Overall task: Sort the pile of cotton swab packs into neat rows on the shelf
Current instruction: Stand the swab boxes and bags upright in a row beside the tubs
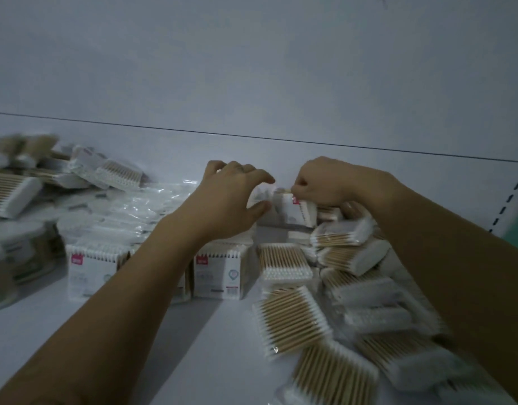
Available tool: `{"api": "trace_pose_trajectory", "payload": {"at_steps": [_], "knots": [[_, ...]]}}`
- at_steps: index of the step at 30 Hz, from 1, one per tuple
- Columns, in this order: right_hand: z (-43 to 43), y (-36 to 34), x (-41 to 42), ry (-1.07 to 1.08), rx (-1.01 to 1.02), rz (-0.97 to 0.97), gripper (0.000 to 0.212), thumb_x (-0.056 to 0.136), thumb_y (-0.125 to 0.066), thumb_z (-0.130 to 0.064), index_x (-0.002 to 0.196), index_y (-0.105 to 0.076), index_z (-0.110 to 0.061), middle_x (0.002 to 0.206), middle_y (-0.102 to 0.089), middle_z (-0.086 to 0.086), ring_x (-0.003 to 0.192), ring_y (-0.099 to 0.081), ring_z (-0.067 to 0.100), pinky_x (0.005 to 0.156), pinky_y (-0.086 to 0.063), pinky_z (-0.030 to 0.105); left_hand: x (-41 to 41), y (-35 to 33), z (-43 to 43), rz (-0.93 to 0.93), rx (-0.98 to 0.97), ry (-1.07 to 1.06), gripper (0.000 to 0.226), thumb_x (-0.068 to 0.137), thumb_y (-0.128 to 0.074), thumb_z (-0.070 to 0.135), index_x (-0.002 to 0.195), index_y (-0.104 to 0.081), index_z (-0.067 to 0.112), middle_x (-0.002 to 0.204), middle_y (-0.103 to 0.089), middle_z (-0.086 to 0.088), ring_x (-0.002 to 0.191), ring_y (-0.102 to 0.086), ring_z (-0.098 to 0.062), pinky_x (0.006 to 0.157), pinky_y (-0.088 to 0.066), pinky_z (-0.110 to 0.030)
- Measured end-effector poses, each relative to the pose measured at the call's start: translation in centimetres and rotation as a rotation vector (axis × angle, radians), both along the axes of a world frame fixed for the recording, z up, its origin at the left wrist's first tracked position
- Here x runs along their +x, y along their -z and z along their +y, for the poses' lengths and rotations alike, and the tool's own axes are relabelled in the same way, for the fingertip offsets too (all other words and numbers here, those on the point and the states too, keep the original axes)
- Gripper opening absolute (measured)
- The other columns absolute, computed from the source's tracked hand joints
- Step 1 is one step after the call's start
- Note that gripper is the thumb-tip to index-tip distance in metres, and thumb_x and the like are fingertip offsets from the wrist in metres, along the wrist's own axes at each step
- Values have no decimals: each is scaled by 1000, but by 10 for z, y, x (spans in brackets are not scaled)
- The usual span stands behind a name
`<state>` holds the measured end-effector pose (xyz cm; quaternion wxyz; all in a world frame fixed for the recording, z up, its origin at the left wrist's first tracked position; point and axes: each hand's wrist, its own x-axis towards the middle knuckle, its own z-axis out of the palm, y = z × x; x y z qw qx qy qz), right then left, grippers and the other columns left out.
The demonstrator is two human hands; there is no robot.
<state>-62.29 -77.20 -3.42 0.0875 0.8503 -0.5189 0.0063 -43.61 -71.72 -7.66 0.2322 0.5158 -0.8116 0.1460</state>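
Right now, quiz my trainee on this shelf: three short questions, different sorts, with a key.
1. True or false: the right grip pinches a red-labelled pack.
2. The front packs are: A lying flat, B upright, C hanging.
3. Fill in: the nearest loose pile lies on the person's ___ side.
Key: 1 true; 2 B; 3 right.
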Motion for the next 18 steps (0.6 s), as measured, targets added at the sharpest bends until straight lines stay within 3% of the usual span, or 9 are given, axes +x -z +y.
{"api": "trace_pose_trajectory", "payload": {"at_steps": [3, 6, 8, 10, 13, 15, 16, 18], "knots": [[7, -26, -16, -17, 5, -160, 47, 101, -43, -34, 86, -68, 3, 79, -63, 13, 66, -52, 22, 58, -36, 31, -5, -2, 2, 135, -8, 2, 61, 93, -52, 48, 148, -32, 31, 149, -41, 3, 137, -34, -18, 112, -15, -40], [20, -45, -22, -83, 122, -299, 34, 101, -45, -35, 95, -71, -15, 88, -70, -1, 75, -65, 14, 65, -51, 27, -8, -3, 1, 244, 13, 14, 76, 89, -54, 56, 153, -18, 36, 155, -33, 5, 140, -29, -17, 111, -16, -42], [28, -51, -17, -138, 212, -367, 32, 100, -48, -35, 96, -73, -15, 87, -73, -3, 75, -69, 12, 70, -58, 29, -8, -3, 1, 243, -23, 1, 74, 87, -56, 58, 150, -25, 37, 150, -40, 6, 137, -32, -16, 108, -16, -40], [30, -53, -8, -169, 187, -417, 34, 98, -50, -39, 91, -74, -17, 82, -74, -3, 72, -69, 11, 67, -59, 28, -7, -4, 1, 249, -90, -29, 61, 84, -61, 58, 139, -43, 36, 135, -55, 9, 125, -41, -13, 102, -18, -37], [27, -49, 1, -226, 124, -604, 39, 87, -58, -53, 88, -73, -17, 78, -71, -3, 67, -66, 9, 63, -55, 23, -1, -5, -3, 525, -94, -26, 38, 77, -72, 56, 102, -56, 33, 102, -68, 14, 96, -57, -6, 100, -31, -36], [25, -43, 2, -252, 152, -738, 34, 77, -72, -47, 96, -71, -18, 81, -70, -3, 70, -66, 10, 66, -56, 27, 5, -7, -7, 705, -75, -25, 39, 71, -71, 62, 94, -61, 31, 89, -70, 15, 88, -64, -8, 97, -43, -43], [21, -41, 2, -242, 126, -758, 29, 77, -77, -37, 98, -70, -18, 82, -69, -2, 71, -66, 12, 68, -55, 30, 6, -7, -8, 713, -53, -43, 41, 73, -69, 63, 99, -63, 33, 92, -70, 14, 91, -65, -10, 97, -43, -44], [4, -37, 2, -141, -98, -644, 23, 79, -80, -25, 98, -69, -20, 86, -66, -2, 77, -61, 15, 71, -49, 31, 4, -5, -7, 535, -17, -143, 50, 84, -61, 61, 126, -56, 35, 114, -67, 11, 110, -59, -15, 102, -32, -40]]}}
